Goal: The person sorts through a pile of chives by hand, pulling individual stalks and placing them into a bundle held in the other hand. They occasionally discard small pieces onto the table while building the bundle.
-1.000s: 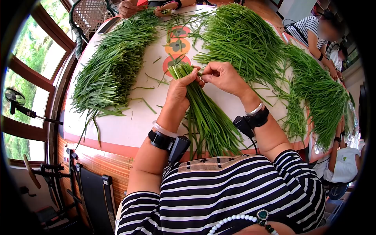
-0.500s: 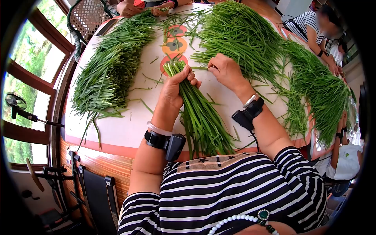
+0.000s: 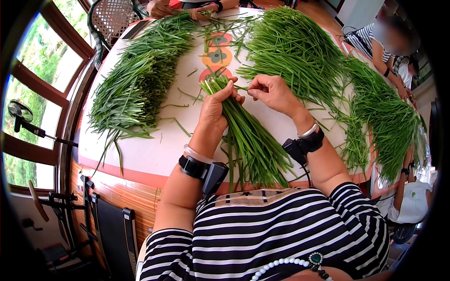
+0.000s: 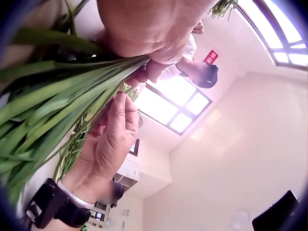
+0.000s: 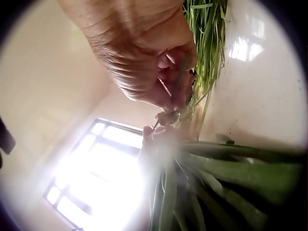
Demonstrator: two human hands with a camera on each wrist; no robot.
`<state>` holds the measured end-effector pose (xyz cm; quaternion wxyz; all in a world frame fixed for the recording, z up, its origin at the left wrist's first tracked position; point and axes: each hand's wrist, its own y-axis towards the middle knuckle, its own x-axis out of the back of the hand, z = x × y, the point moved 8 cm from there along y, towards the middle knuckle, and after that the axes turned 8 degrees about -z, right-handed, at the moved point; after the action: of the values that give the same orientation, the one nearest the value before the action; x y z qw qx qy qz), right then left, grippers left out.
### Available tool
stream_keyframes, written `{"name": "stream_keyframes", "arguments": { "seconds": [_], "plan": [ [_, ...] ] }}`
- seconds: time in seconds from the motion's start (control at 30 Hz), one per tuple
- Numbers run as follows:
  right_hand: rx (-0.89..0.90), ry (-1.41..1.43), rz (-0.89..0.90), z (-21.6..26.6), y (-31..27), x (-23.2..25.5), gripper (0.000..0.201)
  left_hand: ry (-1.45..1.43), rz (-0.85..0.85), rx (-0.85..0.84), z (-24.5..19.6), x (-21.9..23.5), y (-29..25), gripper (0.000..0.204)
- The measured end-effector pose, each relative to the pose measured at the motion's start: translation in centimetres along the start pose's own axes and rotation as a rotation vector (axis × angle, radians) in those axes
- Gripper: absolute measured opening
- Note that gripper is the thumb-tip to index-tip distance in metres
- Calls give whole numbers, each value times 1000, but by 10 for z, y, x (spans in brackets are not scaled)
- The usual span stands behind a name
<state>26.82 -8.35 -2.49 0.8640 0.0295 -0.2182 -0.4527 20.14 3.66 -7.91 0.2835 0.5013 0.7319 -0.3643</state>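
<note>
A bundle of garlic chives [image 3: 255, 140] slants across the near side of the table, its pale cut ends pointing away and its leaves toward the wearer. My left hand [image 3: 216, 107] grips it just below those ends, thumb on top. Close by on the right, my right hand [image 3: 277, 97] pinches a thin green strand [image 3: 241, 88] between thumb and forefinger. In the left wrist view, the leaves [image 4: 62, 106] fan out below the left hand. The right wrist view shows the right hand's curled fingers [image 5: 173, 96] near the bundle, partly lost in glare.
A long pile of chives [image 3: 145, 79] lies on the left of the white table [image 3: 183, 152]. Larger heaps [image 3: 290, 56] spread along the right. Loose strands are scattered between them. Another person's hands [image 3: 204, 11] work at the far edge, and more people sit at the right.
Half a second ago the right hand stood a little off the bundle with a strand stretched between them; now it is nearer again. The left hand keeps its grip throughout.
</note>
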Motion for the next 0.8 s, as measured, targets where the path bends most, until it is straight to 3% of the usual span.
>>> {"name": "stream_keyframes", "arguments": {
  "seconds": [0.1, 0.2, 0.3, 0.33, 0.43, 0.47, 0.67, 0.8],
  "plan": [
    [43, -47, 181, 14, -3, -5, 7, 28, -50, 22, -1, 2, -1, 27],
    [4, -273, -64, 10, 4, 28, 8, 53, -50, 10, -9, -11, -7, 19],
    [328, -527, -217, 2, 6, 29, 10, 14, 74, 27, -8, -15, -10, 15],
    [268, -590, -150, -7, 6, 23, 9, -7, 212, 53, -5, -20, -9, 13],
    [326, -710, -176, -7, 2, 13, 8, 20, 241, 124, 0, -20, -9, 13],
    [311, -729, -154, -7, 3, 12, 9, 48, 155, 115, 1, -16, -8, 13],
    [222, -584, -268, -17, 10, 25, 8, 3, 16, 122, 4, 1, 0, 12],
    [284, -589, -200, -1, 8, 17, 6, -3, -43, 112, 1, 4, -1, 12]
  ]
}}
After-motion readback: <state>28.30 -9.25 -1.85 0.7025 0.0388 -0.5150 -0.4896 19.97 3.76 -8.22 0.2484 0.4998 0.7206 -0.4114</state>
